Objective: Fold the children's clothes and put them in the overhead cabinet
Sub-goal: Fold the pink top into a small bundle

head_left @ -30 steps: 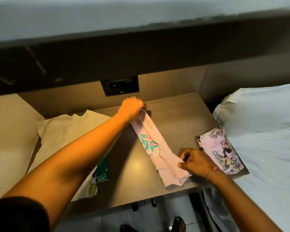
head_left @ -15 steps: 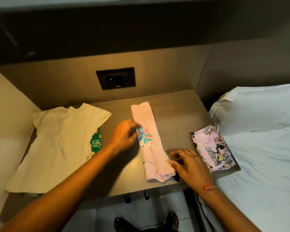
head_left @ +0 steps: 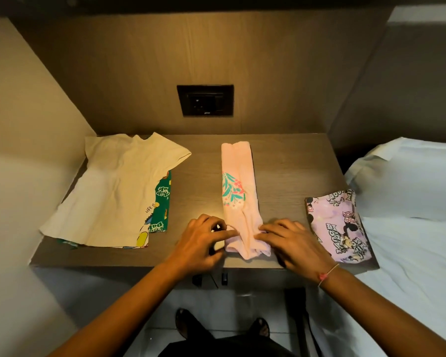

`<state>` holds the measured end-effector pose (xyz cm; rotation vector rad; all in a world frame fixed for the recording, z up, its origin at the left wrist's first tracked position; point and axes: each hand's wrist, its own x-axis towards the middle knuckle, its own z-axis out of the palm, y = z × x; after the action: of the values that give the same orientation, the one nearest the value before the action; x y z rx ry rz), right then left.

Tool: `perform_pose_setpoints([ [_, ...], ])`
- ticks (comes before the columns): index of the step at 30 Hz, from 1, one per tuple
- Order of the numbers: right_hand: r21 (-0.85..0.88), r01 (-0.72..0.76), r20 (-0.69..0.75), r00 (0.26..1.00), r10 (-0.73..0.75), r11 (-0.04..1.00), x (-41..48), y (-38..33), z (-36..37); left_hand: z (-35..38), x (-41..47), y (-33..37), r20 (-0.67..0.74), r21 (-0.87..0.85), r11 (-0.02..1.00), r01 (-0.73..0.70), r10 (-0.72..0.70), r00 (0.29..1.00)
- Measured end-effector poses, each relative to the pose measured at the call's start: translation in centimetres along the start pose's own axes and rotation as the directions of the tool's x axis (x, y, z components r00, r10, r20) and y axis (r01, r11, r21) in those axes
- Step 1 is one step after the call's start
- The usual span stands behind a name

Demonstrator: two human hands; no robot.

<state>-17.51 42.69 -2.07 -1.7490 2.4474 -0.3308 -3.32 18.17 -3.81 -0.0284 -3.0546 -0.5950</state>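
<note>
A pink garment (head_left: 238, 191) with a teal and red flower print lies folded into a long narrow strip in the middle of the wooden shelf (head_left: 294, 163). My left hand (head_left: 201, 240) pinches its near end from the left. My right hand (head_left: 291, 240) pinches the same end from the right. A cream T-shirt (head_left: 113, 191) lies spread flat at the left, on top of a green printed garment (head_left: 162, 207). At the right edge sits a folded lilac cartoon-print garment (head_left: 337, 225). The overhead cabinet is out of view.
A black wall socket (head_left: 205, 100) sits in the wooden back panel above the shelf. A bed with white sheets (head_left: 410, 228) and a pillow borders the right side. A beige wall closes the left. My feet stand on the tiled floor below.
My left hand came back from the far end of the pink garment to its near end. The garment now lies straight, and both hands hold its near end. The camera tilted down.
</note>
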Motion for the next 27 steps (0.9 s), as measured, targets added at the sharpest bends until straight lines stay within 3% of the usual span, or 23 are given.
perform_pose_setpoints([
  [4,-0.031,0.046,-0.048,0.998,-0.048,0.998,0.8,-0.9,1.5,0.4,-0.5,-0.2,-0.033,-0.01,1.0,0.002,-0.002,0.999],
  [10,0.029,0.009,-0.155,0.988,-0.005,1.0,0.9,-1.9,3.0,0.6,-1.3,0.1,-0.113,-0.034,0.999,0.02,-0.024,0.993],
  [14,0.315,-0.076,-0.186,0.973,0.14,0.946,0.4,-3.8,1.7,-0.6,-1.9,1.3,-0.112,-0.204,0.977,0.059,-0.083,0.99],
  [16,0.548,-0.155,-0.084,0.968,0.238,0.822,-0.3,-4.9,0.3,-1.9,-2.8,2.0,-0.092,-0.401,0.91,0.102,-0.151,0.984],
  [18,0.76,-0.196,0.025,0.962,0.273,0.619,-0.7,-5.6,-1.7,-3.8,-3.4,2.5,-0.025,-0.582,0.802,0.135,-0.183,0.983],
  [20,0.839,-0.205,0.059,0.955,0.292,0.504,-0.3,-5.7,-3.7,-5.9,-3.3,2.9,0.057,-0.709,0.685,0.168,-0.182,0.982],
  [22,0.845,-0.214,0.035,0.937,0.349,0.49,1.1,-5.1,-5.1,-7.4,-1.9,3.0,0.093,-0.756,0.62,0.211,-0.217,0.972],
  [25,0.796,-0.302,-0.007,0.863,0.506,0.525,4.6,-3.4,-5.8,-8.3,2.0,2.2,0.148,-0.805,0.484,0.344,-0.397,0.906],
  [27,0.754,-0.382,0.01,0.82,0.572,0.535,7.2,-2.1,-5.7,-8.3,4.9,0.9,0.146,-0.791,0.467,0.396,-0.484,0.863],
])
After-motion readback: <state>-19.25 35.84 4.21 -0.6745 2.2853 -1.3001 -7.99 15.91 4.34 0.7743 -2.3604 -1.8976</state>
